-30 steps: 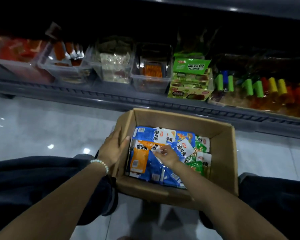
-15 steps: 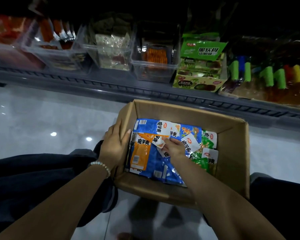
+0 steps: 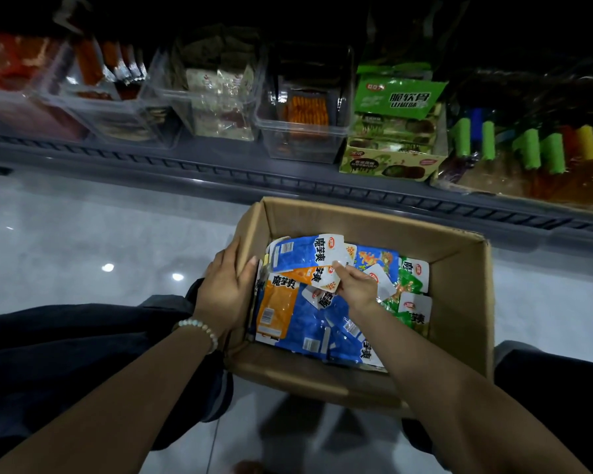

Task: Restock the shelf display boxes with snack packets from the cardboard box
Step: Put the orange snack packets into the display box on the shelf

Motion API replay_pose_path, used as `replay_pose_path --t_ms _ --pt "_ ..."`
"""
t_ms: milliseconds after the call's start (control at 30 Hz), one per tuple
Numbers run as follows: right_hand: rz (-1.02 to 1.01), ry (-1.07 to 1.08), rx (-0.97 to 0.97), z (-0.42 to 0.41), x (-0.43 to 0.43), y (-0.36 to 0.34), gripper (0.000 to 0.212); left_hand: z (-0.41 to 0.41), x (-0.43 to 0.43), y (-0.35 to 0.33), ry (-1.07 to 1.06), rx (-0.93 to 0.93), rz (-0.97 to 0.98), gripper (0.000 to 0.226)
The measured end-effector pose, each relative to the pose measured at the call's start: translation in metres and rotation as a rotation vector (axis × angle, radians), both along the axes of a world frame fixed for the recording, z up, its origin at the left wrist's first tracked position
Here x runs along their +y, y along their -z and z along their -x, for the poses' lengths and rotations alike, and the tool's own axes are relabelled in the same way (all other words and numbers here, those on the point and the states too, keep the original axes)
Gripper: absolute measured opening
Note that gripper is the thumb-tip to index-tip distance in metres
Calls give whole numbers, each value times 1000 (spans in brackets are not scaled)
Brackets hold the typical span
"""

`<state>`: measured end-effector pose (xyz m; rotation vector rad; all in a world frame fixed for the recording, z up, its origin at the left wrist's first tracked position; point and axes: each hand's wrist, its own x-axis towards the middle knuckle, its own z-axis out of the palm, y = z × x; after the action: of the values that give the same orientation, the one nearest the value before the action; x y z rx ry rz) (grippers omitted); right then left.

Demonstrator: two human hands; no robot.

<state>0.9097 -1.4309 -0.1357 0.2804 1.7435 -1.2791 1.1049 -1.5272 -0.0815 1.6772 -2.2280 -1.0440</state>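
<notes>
An open cardboard box (image 3: pixel 459 302) sits on the floor between my knees, filled with blue, orange and green snack packets. My left hand (image 3: pixel 226 289) grips the box's left wall, thumb inside the rim. My right hand (image 3: pixel 355 285) is inside the box and pinches the white ends of a blue packet (image 3: pixel 302 253) and an orange packet (image 3: pixel 308 275), lifted a little above the pile. More blue packets (image 3: pixel 308 319) and green packets (image 3: pixel 411 292) lie flat underneath. Clear display boxes (image 3: pixel 302 131) stand on the shelf ahead.
The grey shelf edge (image 3: pixel 254 176) runs across just beyond the box. On it stand several clear bins with snacks, a green carton of packets (image 3: pixel 394 131) and a tray of coloured tubes (image 3: pixel 534 148) at right. Glossy floor tiles (image 3: pixel 83 241) lie to the left.
My right hand has gathered the blue and orange packets by their ends and raised them slightly. The view has moved closer to the shelf. My left hand stays on the box wall.
</notes>
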Motion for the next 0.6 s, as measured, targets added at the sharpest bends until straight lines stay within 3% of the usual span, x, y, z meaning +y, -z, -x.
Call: replay_pose_path --t_ms 167,433,500,600 --pt "-11 -105 47 27 19 -10 14 0 -1 0 24 -36 -16 56" --pt "3 -566 -6 49 21 -43 18 -1 -4 -1 41 -59 -40 58" --pt "-11 -673 -20 39 9 -42 9 -2 -6 -1 44 -54 -39 58" --pt "-49 -848 74 14 -11 -27 23 -2 -5 1 31 -44 -28 56"
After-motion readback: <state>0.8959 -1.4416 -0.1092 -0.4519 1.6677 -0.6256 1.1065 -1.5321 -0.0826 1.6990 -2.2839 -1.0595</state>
